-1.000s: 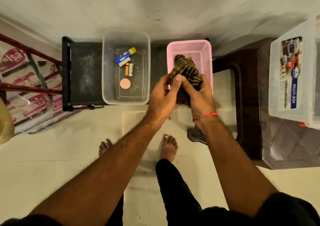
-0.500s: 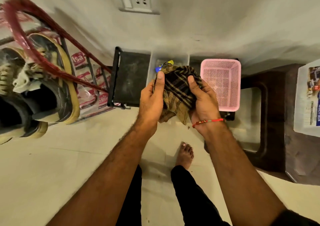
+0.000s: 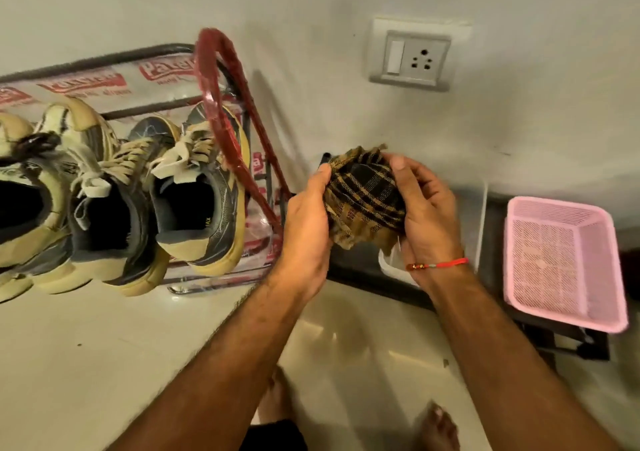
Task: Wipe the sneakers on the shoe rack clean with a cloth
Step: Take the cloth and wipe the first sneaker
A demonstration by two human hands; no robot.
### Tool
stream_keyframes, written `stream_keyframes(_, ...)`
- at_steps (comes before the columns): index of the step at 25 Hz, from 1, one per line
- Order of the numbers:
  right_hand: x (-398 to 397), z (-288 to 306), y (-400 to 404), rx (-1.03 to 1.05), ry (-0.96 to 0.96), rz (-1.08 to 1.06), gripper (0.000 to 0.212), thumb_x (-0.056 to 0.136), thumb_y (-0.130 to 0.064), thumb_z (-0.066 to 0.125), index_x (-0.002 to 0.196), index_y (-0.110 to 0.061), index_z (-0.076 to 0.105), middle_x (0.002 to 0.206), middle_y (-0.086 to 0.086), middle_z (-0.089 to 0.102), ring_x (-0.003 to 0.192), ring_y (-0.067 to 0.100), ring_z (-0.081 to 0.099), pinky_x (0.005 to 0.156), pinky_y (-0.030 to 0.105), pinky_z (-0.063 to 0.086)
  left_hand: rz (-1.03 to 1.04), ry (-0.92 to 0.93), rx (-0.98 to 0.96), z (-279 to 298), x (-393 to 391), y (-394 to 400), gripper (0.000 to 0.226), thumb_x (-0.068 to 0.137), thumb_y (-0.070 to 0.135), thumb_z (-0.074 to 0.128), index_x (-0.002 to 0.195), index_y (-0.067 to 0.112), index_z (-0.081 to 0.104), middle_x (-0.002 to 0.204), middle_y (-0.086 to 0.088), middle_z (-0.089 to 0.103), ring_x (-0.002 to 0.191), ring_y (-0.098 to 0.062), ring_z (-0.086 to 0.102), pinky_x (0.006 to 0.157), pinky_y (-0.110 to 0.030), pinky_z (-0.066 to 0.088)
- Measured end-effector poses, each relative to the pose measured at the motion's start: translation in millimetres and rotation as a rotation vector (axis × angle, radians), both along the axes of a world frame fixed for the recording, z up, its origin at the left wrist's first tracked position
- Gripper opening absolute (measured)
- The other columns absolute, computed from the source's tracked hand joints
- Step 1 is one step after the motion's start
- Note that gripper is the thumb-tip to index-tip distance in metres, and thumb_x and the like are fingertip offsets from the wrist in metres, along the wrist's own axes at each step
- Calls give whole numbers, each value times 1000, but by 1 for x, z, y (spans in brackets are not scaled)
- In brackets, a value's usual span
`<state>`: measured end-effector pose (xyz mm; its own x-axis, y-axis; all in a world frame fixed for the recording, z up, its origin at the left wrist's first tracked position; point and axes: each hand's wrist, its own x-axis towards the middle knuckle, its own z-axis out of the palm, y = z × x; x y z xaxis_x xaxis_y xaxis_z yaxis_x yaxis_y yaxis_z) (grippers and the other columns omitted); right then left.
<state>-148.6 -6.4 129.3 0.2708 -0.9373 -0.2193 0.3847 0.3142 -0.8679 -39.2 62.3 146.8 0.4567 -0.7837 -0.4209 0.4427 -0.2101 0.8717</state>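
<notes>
Both hands cup the checked cloth (image 3: 363, 196) just right of the rack (image 3: 221, 111). The left hand (image 3: 306, 229) curls its fingers round one side and the right hand (image 3: 427, 208) round the other, bunching it into a wad, probably to give a firm pad for wiping. The sneakers (image 3: 194, 194) sit on the rack, heels outward, untouched. A pink basket (image 3: 561, 263) lies well right of the rack.

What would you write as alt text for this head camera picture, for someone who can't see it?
Seen from above, a person's left hand and right hand hold a bunched brown-and-black checked cloth between them. To their left, worn grey-and-cream sneakers sit on a red-framed shoe rack. To the right are a pink mesh basket and, on the wall, a power socket.
</notes>
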Motion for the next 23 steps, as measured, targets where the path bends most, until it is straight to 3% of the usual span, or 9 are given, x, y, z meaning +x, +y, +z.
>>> stream_keyframes(3,22,-17,-1,-234,73,171,44,81,-35,73,119,-16,66,118,9,70,111,23,67,89,37,56,62,-57,-80,-19,24,4,43,104,49,47,123,19,70,116,-4,76,114,-21,70,105,-50,52)
stream_keyframes(6,29,-18,9,-430,165,257,48,76,-27,78,121,-23,62,118,0,69,113,17,66,93,35,55,42,-104,-150,-20,40,23,43,103,51,50,123,19,70,114,-5,77,110,-22,72,99,-50,56)
stream_keyframes(8,32,-11,27,-490,203,206,48,73,-25,79,118,-22,62,110,-3,72,106,12,68,91,30,56,-3,-231,-191,-16,47,45,38,102,46,54,123,18,69,112,-3,77,108,-20,73,96,-48,58)
stream_keyframes(10,33,-2,48,-426,155,108,47,70,-23,81,114,-18,66,101,-3,75,99,13,71,86,30,57,-20,-449,-207,-8,52,69,32,100,40,61,122,19,69,108,0,77,104,-13,73,92,-42,60)
stream_keyframes(14,24,15,80,-160,-38,41,49,72,-18,78,119,-14,62,110,9,73,102,28,71,86,49,59,180,-1017,-225,7,67,108,17,100,28,64,113,21,71,98,12,72,91,-2,68,79,-20,57)
stream_keyframes(16,23,25,93,-89,-113,52,43,77,-13,75,117,-16,61,111,10,73,104,31,70,83,51,59,279,-1281,-158,8,84,122,19,101,32,61,113,21,70,105,9,66,99,-6,60,86,-24,53)
stream_keyframes(20,26,39,115,-7,-139,35,40,87,-2,68,124,-13,58,115,14,71,106,32,69,87,52,58,91,-1578,269,10,94,127,34,103,45,48,124,25,66,121,3,63,115,-20,43,98,-43,35)
stream_keyframes(22,23,43,121,21,-158,24,42,86,1,67,126,-11,58,116,16,70,105,33,69,91,55,55,14,-1559,370,20,98,114,38,105,46,42,108,21,70,110,-1,68,111,-25,48,98,-46,35)
stream_keyframes(23,21,45,122,27,-164,23,43,86,2,67,126,-11,58,116,17,70,105,34,69,92,56,54,-5,-1444,423,28,103,106,41,104,48,43,101,17,70,105,-5,70,109,-28,53,100,-47,38)
